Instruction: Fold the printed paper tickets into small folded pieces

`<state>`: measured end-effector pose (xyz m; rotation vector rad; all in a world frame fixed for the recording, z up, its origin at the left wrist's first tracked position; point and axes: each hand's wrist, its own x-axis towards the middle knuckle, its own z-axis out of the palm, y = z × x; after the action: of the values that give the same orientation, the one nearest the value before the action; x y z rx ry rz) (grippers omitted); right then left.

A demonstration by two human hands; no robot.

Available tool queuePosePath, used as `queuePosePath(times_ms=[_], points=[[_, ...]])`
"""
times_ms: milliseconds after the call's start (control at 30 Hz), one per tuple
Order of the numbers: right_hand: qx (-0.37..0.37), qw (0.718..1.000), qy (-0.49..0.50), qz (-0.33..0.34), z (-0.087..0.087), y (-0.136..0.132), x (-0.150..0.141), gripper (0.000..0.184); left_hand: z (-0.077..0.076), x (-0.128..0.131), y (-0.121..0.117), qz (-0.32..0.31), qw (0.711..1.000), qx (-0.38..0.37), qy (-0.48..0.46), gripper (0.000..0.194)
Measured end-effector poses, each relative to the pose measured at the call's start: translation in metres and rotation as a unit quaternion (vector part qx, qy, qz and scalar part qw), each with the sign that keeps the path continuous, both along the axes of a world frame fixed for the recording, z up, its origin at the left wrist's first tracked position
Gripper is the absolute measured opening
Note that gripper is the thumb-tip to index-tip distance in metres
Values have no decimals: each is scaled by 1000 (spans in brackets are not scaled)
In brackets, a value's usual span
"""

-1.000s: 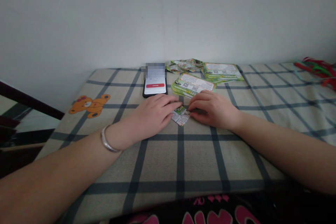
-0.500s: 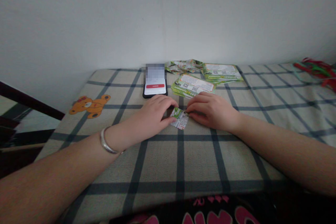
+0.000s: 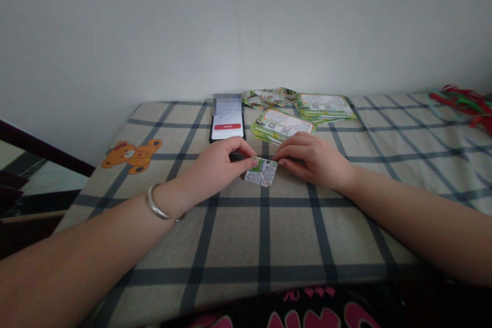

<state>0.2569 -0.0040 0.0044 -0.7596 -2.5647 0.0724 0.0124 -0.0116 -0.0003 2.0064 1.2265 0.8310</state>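
A small folded piece of printed paper (image 3: 263, 174), green and white with fine text, is held just above the checked tablecloth. My left hand (image 3: 226, 161) pinches its left side, the thumb lying on the green corner. My right hand (image 3: 311, 159) has its thumb and fingertips closed at the paper's upper right corner. Just beyond the right fingers lies a fanned stack of printed leaflets (image 3: 286, 125), partly covered by that hand. A phone (image 3: 227, 125) with a lit screen stands behind my left hand, its upper screen blurred out.
Crumpled or folded leaflets (image 3: 271, 97) and a second leaflet stack (image 3: 326, 105) lie along the wall. An orange bear cutout (image 3: 132, 156) is at the left on the checked cloth (image 3: 230, 246). Red and green items (image 3: 465, 105) sit at the far right.
The folded paper has turned and tilted up, showing more of its printed face. My left thumb has shifted up onto it, and my left hand moved slightly left.
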Motion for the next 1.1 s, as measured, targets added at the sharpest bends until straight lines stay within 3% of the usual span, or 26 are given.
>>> queuePosePath(times_ms=[133, 233, 400, 533, 667, 867, 1100], points=[[11, 1000, 18, -5, 1, -1, 1, 22, 0, -2, 1, -8, 999, 19, -50, 11], [12, 1000, 28, -4, 1, -2, 1, 21, 3, -3, 0, -19, 995, 89, -49, 5], [5, 999, 43, -11, 1, -1, 3, 22, 5, -6, 2, -106, 967, 230, -5, 5], [-3, 999, 35, -1, 0, 1, 3, 23, 2, -10, 4, -185, 940, 280, 65, 6], [-14, 999, 22, 46, -2, 4, 2, 21, -1, -10, 2, -213, 909, 328, 144, 9], [-22, 997, 9, 73, -3, 6, 1, 23, 0, -8, -1, -216, 884, 363, 200, 11], [-25, 996, 13, 85, -3, 7, 1, 20, -2, -7, 2, -193, 908, 314, 202, 20]])
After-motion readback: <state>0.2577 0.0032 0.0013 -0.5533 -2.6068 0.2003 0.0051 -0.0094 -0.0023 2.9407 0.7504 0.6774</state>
